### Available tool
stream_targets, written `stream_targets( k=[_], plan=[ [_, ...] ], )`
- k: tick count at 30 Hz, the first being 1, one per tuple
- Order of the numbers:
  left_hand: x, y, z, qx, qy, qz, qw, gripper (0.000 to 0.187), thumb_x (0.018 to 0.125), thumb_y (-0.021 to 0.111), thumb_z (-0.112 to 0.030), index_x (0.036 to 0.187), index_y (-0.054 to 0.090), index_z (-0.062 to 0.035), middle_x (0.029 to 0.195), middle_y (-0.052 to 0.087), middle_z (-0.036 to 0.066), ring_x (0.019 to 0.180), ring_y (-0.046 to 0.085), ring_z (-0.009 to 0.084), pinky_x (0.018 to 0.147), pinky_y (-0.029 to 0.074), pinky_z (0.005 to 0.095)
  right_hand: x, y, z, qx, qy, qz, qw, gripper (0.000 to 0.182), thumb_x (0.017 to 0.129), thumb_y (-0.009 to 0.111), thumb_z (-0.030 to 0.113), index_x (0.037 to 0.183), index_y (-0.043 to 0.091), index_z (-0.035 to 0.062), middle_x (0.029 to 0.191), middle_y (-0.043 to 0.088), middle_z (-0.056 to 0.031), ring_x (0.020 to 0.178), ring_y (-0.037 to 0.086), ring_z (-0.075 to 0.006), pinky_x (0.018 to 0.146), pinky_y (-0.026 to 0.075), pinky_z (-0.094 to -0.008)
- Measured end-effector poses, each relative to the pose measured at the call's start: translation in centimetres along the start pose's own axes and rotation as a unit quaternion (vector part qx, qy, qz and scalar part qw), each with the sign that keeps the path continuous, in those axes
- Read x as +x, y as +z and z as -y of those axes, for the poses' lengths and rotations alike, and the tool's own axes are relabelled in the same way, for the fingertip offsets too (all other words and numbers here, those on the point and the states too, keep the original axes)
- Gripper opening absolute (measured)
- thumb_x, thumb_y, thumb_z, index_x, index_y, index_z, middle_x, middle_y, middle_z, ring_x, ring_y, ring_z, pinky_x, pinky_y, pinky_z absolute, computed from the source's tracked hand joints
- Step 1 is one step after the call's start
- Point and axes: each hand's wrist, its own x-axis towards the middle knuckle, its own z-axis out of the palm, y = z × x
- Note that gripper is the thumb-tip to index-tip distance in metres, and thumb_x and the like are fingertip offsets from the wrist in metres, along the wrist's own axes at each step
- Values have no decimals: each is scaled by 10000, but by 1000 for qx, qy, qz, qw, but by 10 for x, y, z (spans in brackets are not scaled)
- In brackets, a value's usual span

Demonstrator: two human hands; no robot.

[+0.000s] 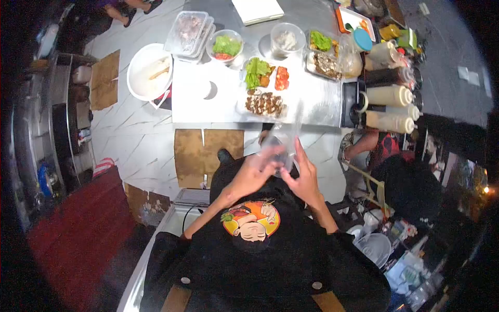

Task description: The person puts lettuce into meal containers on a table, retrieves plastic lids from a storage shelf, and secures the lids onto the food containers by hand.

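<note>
In front of my apron, both hands are at a clear, lid-like plastic piece [284, 136], smeared by motion. My left hand [252, 176] has its fingers bent round the near left side of it. My right hand [304, 179] pinches its right edge, thumb low and the fingers stretched upward. Just beyond, at the table's near edge, sits a clear food tray holding brown chopped meat with white sauce [265, 104], green lettuce [254, 73] and diced tomato [281, 78].
On the steel table [322, 112] stand a tub of lettuce and tomato [224, 48], a tub with white contents [287, 40], stacked clear containers [189, 36] and a second filled tray [323, 63]. Sauce bottles [390, 96] line the right. A white bucket [149, 73] is at left.
</note>
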Motion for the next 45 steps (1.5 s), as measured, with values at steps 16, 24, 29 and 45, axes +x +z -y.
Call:
stream_targets(
  k=[16, 24, 29, 45],
  plan=[
    [66, -162, 83, 72, -64, 85, 992, 650, 908, 681, -306, 1441, 396, -70, 1563, 246, 150, 1093, 639, 230, 1001, 454, 375, 111, -5, -194, 837, 158, -29, 523, 179, 957, 583, 331, 960, 651, 165, 1507, 385, -111, 1348, 379, -302, 1153, 286, -401],
    [91, -165, 96, 11, -117, 144, 983, 789, 889, 704, -226, 1445, 151, -144, 1185, 537, 106, 1171, 530, 202, 1047, 382, 391, 132, 31, -191, 778, 207, -95, 585, 175, 957, 586, 323, 906, 629, 162, 1511, 383, -117, 1390, 350, -311, 1156, 292, -409],
    [86, -148, 116, 112, -50, 135, 983, 318, 893, 683, -249, 1167, 683, -87, 1591, 187, 120, 1334, 436, 232, 1076, 356, 390, 89, 16, -199, 741, 248, -124, 611, 201, 953, 593, 345, 960, 622, 147, 1502, 393, -118, 1365, 388, -335, 1118, 357, -442],
    [58, -122, 108, 277, -53, 157, 946, 187, 874, 636, -150, 1010, 719, -54, 1403, 501, 158, 1224, 533, 344, 1044, 413, 443, 121, -8, -87, -238, -12, -59, 969, 641, 796, 493, -108, 1377, 529, 158, 1420, 507, -109, 1266, 493, -409, 1037, 427, -456]
  ],
)
